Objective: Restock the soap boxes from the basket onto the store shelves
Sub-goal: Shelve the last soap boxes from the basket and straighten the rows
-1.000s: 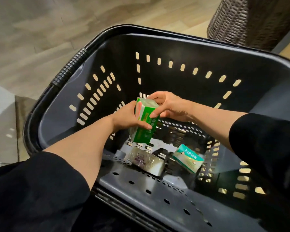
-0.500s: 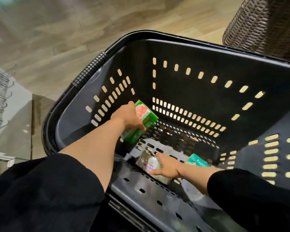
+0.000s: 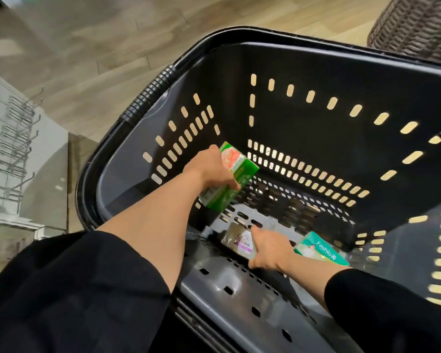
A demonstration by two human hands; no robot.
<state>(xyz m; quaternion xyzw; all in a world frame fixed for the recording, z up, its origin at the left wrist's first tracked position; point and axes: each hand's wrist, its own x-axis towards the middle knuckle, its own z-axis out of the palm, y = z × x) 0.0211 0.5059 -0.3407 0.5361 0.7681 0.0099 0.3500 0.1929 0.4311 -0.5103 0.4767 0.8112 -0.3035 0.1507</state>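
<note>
Green box (image 3: 228, 182): held above the basket (image 3: 341, 72) floor near its left wall, tilted, fingers of left hand (image 3: 210, 169) curled round it. Pale box (image 3: 237, 242): flat on basket floor at the near wall; right hand (image 3: 267, 248) on it, fingers closed over its right end. Teal box (image 3: 321, 249): on the floor just right of that hand. Wicker bin (image 3: 415, 24) beyond basket's far right corner.

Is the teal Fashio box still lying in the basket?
Yes: the teal Fashio box lies flat on the basket floor, beside the right hand, untouched.
</note>
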